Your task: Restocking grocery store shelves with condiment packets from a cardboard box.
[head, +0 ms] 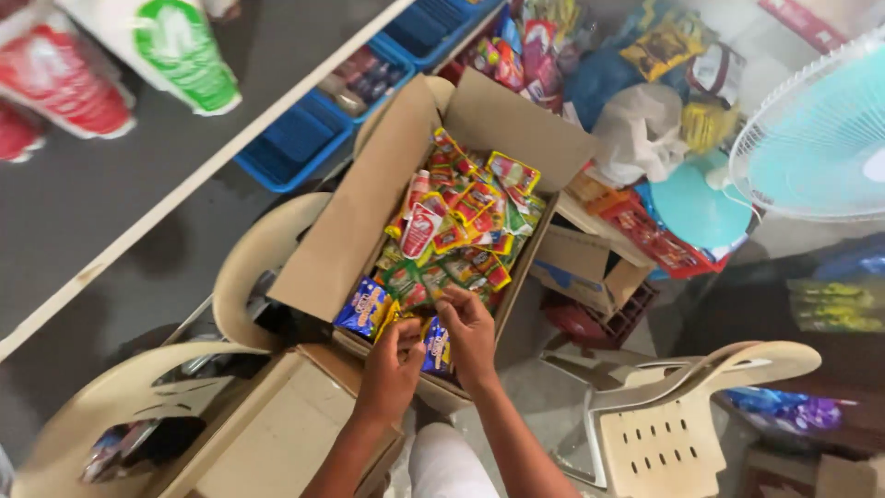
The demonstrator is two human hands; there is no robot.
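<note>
Head view: left hand [392,369] at 6 o'clock, grip pinching a yellow sachet [398,318]. Right hand [468,334] beside it, grip pressed on a blue sachet [437,346]. Both at near edge of open cardboard box [350,231]. Fan [816,138] at 2 o'clock.

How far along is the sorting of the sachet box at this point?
Done: little visible; the open cardboard box is heaped with mixed sachets. In hand: left hand and right hand both pinch blue packets at the near edge. Left: almost the whole pile.
</note>
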